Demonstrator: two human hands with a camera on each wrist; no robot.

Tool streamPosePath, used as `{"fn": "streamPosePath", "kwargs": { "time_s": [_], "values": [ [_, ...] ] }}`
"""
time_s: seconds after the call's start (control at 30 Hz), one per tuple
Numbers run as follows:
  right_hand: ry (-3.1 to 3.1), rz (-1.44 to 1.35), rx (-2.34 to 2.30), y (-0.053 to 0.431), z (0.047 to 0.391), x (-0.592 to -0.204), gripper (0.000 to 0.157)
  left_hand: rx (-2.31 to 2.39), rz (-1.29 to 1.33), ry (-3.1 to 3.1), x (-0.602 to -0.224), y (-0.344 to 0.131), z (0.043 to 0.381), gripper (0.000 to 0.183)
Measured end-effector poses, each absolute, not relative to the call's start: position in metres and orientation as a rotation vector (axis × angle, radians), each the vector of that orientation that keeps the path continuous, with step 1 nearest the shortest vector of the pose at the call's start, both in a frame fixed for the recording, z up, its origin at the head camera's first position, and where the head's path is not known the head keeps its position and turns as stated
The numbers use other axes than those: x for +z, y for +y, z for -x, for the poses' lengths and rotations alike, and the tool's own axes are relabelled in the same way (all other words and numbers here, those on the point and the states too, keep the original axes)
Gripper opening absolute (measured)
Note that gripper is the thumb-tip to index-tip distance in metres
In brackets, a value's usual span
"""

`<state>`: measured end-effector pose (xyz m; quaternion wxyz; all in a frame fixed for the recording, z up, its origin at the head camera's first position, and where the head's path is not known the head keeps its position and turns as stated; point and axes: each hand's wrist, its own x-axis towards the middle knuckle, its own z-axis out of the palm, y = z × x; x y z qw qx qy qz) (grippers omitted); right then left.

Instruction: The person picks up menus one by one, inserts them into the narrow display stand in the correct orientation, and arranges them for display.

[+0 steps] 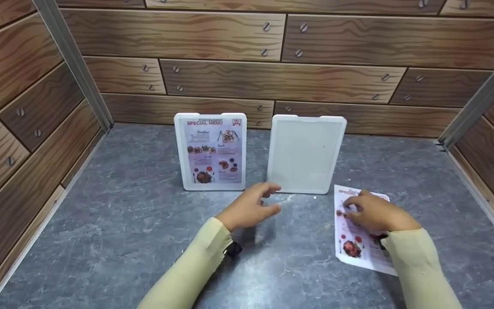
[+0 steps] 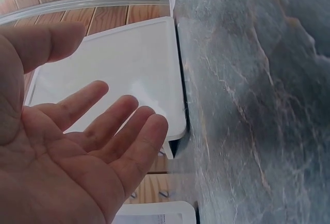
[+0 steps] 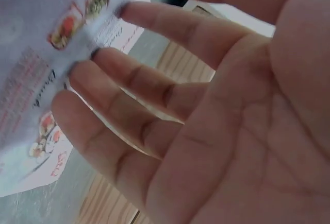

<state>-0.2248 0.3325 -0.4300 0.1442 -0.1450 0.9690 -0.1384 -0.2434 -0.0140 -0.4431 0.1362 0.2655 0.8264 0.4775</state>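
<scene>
A white-framed display stand (image 1: 303, 152) with a blank pale panel stands upright. My left hand (image 1: 249, 208) is just in front of its lower left corner, its fingers spread and holding nothing. In the left wrist view the palm and loosely bent fingers (image 2: 111, 126) appear before the blank panel. On the right, a printed menu sheet (image 1: 352, 238) lies at a slant on the table, partly hidden under my right hand (image 1: 378, 212). The right wrist view has the fingertips touching the sheet's printed face, the fingers nearly straight and the thumb away from it.
Left of the blank stand, a second white-framed stand (image 1: 212, 150) holds a "Special Menu" sheet. Both are on a grey marbled table (image 1: 114, 223). Wood-print walls (image 1: 225, 79) with metal corner strips (image 1: 75, 64) enclose the back and sides.
</scene>
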Motion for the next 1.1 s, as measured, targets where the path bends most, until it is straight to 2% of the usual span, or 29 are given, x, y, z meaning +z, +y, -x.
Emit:
{"fn": "streamPosePath", "kwargs": {
  "time_s": [0.2, 0.27, 0.4, 0.47, 0.83, 1.1],
  "values": [
    [2.752, 0.454, -0.568, 0.330, 0.223, -0.430, 0.031, 1.345, -0.777, 2.394, -0.442, -0.012, 0.242, 0.049],
    [2.768, 0.435, -0.591, 0.332, 0.224, -0.431, 0.036, 1.312, -0.790, 2.423, -0.441, -0.009, 0.241, 0.049],
    [2.782, 0.322, -0.550, 0.338, 0.223, -0.434, 0.059, 1.216, -0.832, 2.469, -0.437, -0.001, 0.235, 0.049],
    [2.772, 0.293, -0.521, 0.339, 0.222, -0.435, 0.064, 1.162, -0.857, 2.474, -0.437, 0.003, 0.232, 0.049],
    [2.743, 0.406, -0.495, 0.318, 0.216, -0.429, 0.043, 1.018, -1.020, 2.373, -0.445, 0.011, 0.232, 0.044],
    [2.675, 0.460, -0.589, 0.296, 0.219, -0.429, 0.045, 0.863, -1.013, 2.369, -0.442, 0.011, 0.224, 0.047]
  ]
}}
